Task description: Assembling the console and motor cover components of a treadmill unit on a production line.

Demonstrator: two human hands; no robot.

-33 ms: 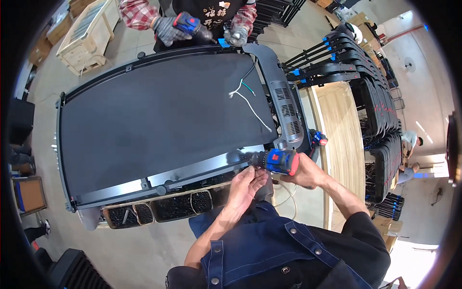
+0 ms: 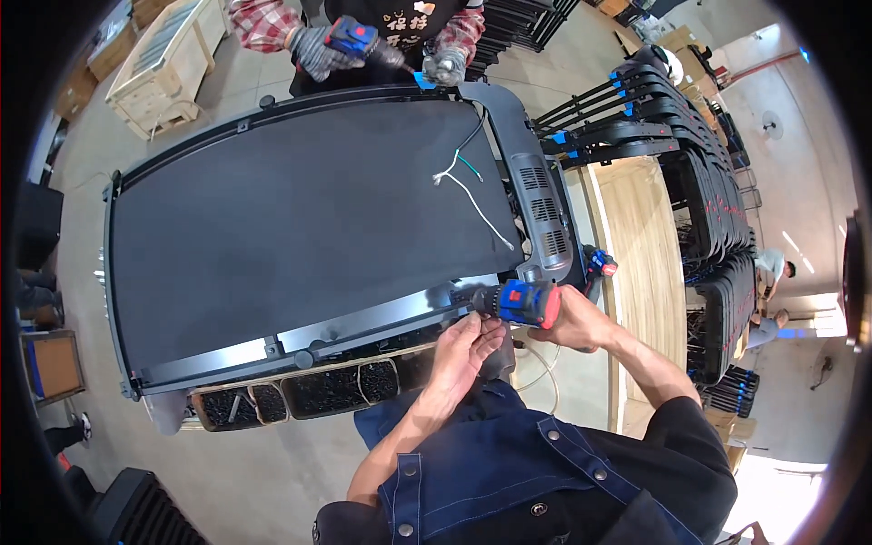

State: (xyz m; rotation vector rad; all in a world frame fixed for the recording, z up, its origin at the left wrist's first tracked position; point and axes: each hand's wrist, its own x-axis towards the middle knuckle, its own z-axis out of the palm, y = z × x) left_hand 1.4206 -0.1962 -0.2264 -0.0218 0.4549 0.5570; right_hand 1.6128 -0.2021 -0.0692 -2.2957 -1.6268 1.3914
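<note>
My right hand is wrapped round a blue, black and red cordless drill, its chuck pointing left at the near side rail of a treadmill. Just below the chuck, my left hand has thumb and fingers pinched against the rail's edge; what they hold, if anything, is hidden. The treadmill's wide black belt stretches away to the left. At its right end sits a grey motor cover with vents. White and green wires lie loose on the belt.
Across the treadmill, a gloved co-worker holds another blue drill at the far rail. Black parts bins hang below the near rail. A second drill lies right of the motor cover. Black frames are stacked beside a wooden board.
</note>
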